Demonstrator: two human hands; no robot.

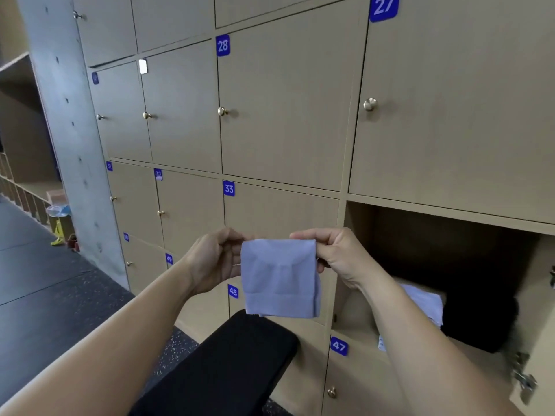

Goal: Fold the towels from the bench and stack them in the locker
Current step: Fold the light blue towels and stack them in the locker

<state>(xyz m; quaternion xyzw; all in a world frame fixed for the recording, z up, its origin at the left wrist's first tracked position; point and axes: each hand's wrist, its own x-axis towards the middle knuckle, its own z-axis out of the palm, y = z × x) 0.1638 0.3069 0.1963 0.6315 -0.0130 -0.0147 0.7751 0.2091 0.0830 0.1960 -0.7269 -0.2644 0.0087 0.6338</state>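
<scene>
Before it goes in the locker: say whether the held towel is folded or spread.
Folded. The towel hangs as a small rectangle with layered edges at its right side, left hand and right hand pinching its top corners.

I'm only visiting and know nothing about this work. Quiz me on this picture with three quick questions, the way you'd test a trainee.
1. True or false: the left hand and right hand each pinch a top corner of the lavender towel.
2. Which number plate sits just below the open locker? A) 28 B) 47 C) 33
3. Fill in: the bench under the held towel is ____ in colour.

Key: 1 true; 2 B; 3 black.
</scene>
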